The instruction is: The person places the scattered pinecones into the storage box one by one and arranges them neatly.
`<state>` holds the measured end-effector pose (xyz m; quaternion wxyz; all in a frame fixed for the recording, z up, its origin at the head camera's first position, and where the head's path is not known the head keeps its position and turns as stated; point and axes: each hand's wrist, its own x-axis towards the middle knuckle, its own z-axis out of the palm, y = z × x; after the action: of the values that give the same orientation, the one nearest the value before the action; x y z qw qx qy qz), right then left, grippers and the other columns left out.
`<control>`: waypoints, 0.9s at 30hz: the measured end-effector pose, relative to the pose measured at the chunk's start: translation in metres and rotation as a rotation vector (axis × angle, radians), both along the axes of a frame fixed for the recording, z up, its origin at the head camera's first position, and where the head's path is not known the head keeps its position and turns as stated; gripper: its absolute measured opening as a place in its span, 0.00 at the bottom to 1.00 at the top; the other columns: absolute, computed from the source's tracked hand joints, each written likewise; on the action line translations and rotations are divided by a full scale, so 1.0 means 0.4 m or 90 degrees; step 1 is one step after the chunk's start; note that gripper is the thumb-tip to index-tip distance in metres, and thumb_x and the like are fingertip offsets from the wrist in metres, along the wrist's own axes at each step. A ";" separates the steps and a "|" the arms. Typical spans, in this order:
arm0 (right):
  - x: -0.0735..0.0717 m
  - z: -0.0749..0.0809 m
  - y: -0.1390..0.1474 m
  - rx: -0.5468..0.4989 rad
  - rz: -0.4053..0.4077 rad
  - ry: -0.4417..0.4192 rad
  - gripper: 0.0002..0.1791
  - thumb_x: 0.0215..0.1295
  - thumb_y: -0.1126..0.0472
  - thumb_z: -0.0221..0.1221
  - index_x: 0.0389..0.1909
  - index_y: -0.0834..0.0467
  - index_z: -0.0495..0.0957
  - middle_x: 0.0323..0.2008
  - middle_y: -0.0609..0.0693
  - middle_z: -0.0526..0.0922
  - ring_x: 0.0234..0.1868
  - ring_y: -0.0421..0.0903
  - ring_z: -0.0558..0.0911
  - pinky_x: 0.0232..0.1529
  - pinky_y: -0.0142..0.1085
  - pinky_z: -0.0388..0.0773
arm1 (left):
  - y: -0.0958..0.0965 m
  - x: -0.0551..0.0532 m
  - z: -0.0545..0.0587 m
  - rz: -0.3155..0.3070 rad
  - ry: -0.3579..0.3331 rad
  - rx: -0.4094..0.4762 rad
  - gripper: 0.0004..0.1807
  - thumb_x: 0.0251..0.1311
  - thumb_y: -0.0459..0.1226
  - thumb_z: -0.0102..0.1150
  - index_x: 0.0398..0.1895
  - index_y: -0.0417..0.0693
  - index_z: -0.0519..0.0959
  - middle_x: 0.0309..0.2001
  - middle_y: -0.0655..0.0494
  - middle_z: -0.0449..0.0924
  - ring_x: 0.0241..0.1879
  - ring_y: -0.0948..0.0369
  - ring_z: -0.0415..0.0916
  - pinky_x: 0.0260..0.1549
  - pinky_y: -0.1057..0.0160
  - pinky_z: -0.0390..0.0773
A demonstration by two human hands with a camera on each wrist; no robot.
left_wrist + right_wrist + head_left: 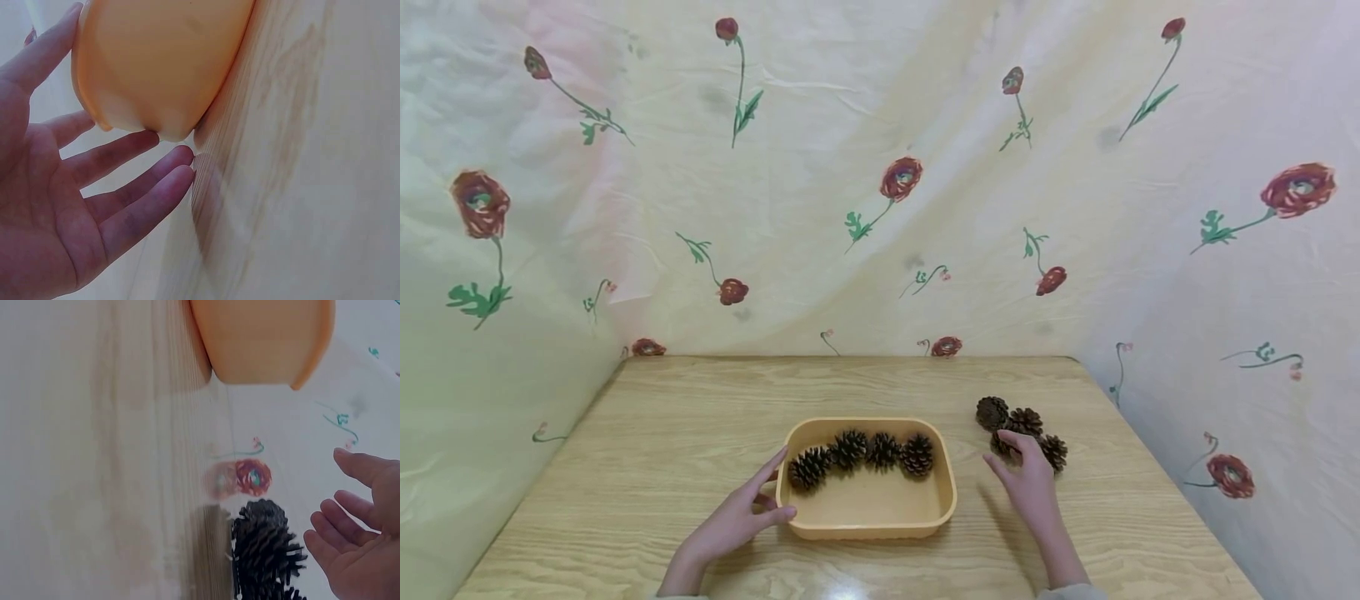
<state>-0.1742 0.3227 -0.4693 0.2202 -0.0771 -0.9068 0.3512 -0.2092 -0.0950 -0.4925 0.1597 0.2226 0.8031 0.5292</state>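
Note:
A yellow-orange plastic tub (865, 532) stands on the table, with several dark pine cones (851, 450) in a row along its back half. My left hand (741, 517) is at the tub's left end, thumb and index finger at the rim. In the left wrist view the fingers (119, 156) are spread and mostly straight, and the middle fingertip touches the tub's end. My right hand (1028, 483) hovers by a group of loose pine cones (1026, 422) right of the tub. Nothing sits between its parted thumb and fingers; a nearby pine cone (262, 550) shows in the right wrist view.
The light wood-grain table (662, 433) reaches back to a pale cloth (820, 208) printed with red flowers, which hangs behind it and along both sides. Table surface lies between the tub and the loose cones.

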 end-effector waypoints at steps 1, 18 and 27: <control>0.002 0.000 0.007 0.002 -0.004 -0.005 0.25 0.62 0.63 0.64 0.58 0.68 0.72 0.55 0.65 0.76 0.58 0.60 0.75 0.60 0.51 0.71 | 0.000 0.000 -0.001 0.000 0.000 0.000 0.47 0.61 0.44 0.63 0.78 0.59 0.46 0.72 0.28 0.52 0.45 0.58 0.76 0.35 0.65 0.76; 0.014 0.014 0.096 -0.092 -0.155 0.039 0.22 0.61 0.66 0.64 0.55 0.69 0.74 0.52 0.64 0.75 0.55 0.59 0.75 0.52 0.18 0.71 | -0.001 -0.003 -0.003 0.000 -0.007 0.003 0.47 0.61 0.43 0.63 0.78 0.61 0.46 0.71 0.28 0.53 0.45 0.58 0.76 0.36 0.65 0.76; 0.010 0.001 0.142 -0.094 -0.166 0.006 0.28 0.62 0.68 0.62 0.61 0.73 0.67 0.59 0.71 0.68 0.60 0.69 0.68 0.63 0.56 0.67 | -0.001 0.001 0.000 -0.003 -0.004 0.001 0.47 0.61 0.44 0.63 0.78 0.59 0.45 0.71 0.27 0.52 0.45 0.58 0.76 0.35 0.65 0.76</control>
<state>-0.1703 0.3794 -0.4689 0.2615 -0.2085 -0.8598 0.3860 -0.2090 -0.0954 -0.4925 0.1634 0.2229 0.8015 0.5303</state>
